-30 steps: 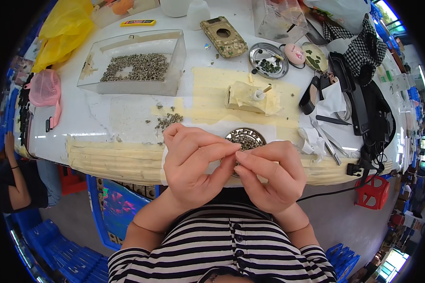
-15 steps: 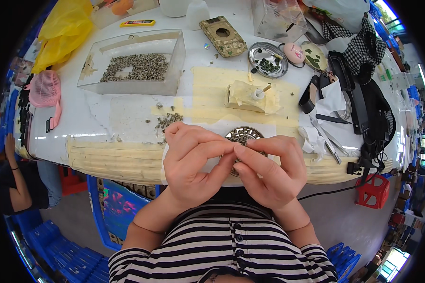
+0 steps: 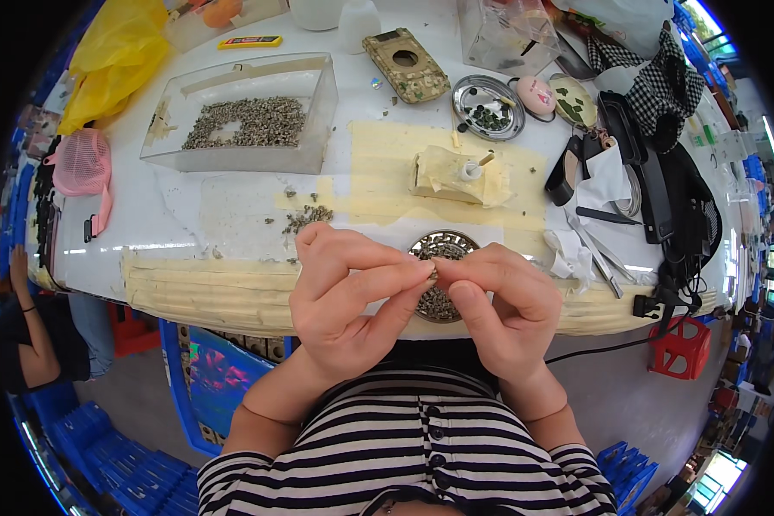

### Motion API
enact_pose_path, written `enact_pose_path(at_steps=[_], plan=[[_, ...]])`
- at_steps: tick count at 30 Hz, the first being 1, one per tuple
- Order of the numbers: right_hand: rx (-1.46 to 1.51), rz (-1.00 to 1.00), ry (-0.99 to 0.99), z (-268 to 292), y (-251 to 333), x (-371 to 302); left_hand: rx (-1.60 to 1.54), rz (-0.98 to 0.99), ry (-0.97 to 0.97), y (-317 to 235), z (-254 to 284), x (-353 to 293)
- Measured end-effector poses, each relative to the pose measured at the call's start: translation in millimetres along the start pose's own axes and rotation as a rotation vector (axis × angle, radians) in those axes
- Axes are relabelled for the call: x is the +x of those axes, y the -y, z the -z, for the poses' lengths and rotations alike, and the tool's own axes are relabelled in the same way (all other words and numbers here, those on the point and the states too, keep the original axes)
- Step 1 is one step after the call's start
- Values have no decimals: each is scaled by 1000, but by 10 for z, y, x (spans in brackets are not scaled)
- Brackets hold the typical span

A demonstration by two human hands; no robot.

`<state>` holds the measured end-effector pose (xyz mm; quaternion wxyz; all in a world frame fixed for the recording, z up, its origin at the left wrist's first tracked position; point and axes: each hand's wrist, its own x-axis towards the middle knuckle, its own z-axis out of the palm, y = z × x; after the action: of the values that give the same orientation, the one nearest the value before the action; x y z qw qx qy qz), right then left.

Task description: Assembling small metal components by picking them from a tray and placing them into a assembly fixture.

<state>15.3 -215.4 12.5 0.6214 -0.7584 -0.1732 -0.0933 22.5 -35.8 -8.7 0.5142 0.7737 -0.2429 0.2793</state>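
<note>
Over the dish, my left hand (image 3: 346, 301) pinches a tiny metal-coloured piece (image 3: 433, 276) between thumb and fingers. The piece is mostly hidden by the fingertips, and its kind is too small to make out. My right hand (image 3: 514, 305) meets it from the other side, index fingertip against or very near the piece. The right thumb stands apart from that index finger, while the other fingers curl in. Under both hands is a round metal dish (image 3: 464, 240) holding many small greyish metal pieces (image 3: 439, 303). A loose pile of similar pieces (image 3: 308, 218) lies beyond my left hand.
A clear box (image 3: 232, 161) with more small pieces stands far left. Beyond the dish sits a tape-covered block (image 3: 439, 176). Farther back are a camouflage-patterned case (image 3: 406, 66) and a dish of dark green bits (image 3: 488, 110). Tweezers (image 3: 595, 258) lie right. Yellow tape lines the table edge (image 3: 206, 292).
My right thumb has drawn away from its index finger, and the right hand has shifted slightly right. The small piece and more of the dish now show between my hands.
</note>
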Motion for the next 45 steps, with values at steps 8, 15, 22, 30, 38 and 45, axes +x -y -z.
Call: enact_pose_path(at_steps=[8,15,22,30,38,45], plan=[[127,-142,38,23,28,16,81,-69,37,-6,9,-15],[373,-333,43,19,30,-10,112,-105,28,-14,-1,-25],[-108,67,-29,-5,48,5,157,-54,5,-37,-25,-4],[-265,215,-72,-47,2,-16,109,-25,-28,-11,-37,-5],[103,-88,34,-34,-9,0,19,-7,25,-3,2,0],[-47,76,-62,-40,14,0,46,4,-3,-10,-19,0]])
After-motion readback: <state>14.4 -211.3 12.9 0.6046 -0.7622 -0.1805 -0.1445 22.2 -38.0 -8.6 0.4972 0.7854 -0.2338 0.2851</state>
